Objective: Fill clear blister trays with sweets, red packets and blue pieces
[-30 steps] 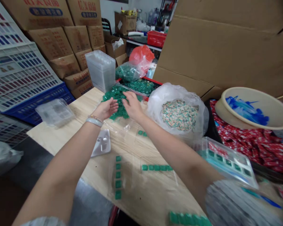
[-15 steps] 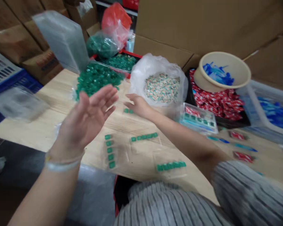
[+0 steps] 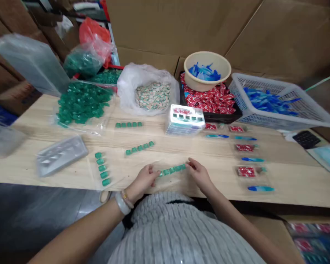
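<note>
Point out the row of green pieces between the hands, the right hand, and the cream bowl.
Row of green pieces [image 3: 172,170]: head view, on its middle piece.
Right hand [image 3: 199,174]: head view, middle of the hand.
Cream bowl [image 3: 200,85]: head view, front outer wall.

My left hand [image 3: 147,177] and right hand [image 3: 200,175] meet opposite ends of a row of small square green pieces [image 3: 172,169]. Beyond them sits a clear plastic tray stack [image 3: 184,127]; rightward, flat red-and-white packets [image 3: 246,171] dot the pale wooden tabletop [image 3: 294,183].

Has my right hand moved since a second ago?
Yes, the right hand has come from the green pile rightward and toward the table's near edge.
</note>
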{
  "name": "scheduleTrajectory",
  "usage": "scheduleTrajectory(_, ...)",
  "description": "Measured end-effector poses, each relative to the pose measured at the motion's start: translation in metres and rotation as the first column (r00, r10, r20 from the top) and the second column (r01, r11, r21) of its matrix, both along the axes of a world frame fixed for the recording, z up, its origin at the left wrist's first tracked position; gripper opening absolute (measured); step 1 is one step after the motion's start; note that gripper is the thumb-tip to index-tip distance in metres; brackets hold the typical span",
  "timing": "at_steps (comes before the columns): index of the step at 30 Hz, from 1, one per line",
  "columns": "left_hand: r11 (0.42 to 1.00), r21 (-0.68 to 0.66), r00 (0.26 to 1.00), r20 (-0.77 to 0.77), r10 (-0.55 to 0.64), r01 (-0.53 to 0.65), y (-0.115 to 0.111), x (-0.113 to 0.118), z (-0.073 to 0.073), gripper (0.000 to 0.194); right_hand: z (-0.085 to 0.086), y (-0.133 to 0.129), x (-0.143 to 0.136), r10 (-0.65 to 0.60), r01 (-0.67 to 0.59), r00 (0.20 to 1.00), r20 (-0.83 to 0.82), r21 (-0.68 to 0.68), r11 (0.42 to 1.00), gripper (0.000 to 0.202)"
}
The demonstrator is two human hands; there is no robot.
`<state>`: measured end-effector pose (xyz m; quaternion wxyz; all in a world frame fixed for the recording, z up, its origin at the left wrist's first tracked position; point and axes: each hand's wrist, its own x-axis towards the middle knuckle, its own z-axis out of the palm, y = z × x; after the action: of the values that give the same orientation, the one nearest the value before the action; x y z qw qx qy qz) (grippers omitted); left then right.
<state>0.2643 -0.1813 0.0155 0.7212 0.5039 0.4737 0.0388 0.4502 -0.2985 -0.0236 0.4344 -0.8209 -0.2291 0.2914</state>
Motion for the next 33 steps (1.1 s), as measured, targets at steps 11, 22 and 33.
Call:
scheduleTrajectory(11,0.766,0.574,0.942,-0.031,-0.333,0.29,0.045,0.005,0.014,0.063,0.035,0.01,0.028,0.073,0.129,0.645,-0.761,0.203,0.971,0.026)
scheduleTrajectory(22,0.013,0.707,0.673,-0.667,-0.321,0.707,0.066,0.01,-0.011,0.081,0.017,-0.018,0.069,-0.075,0.29,0.621,-0.78,0.139,0.947,0.016)
scheduleTrajectory(33,0.602,0.569,0.809,-0.22,-0.545,0.56,0.073,0.054,0.048,0.057,0.055,-0.08,0.116,-0.304,0.499,0.778,-0.549,0.247,0.831,0.02)
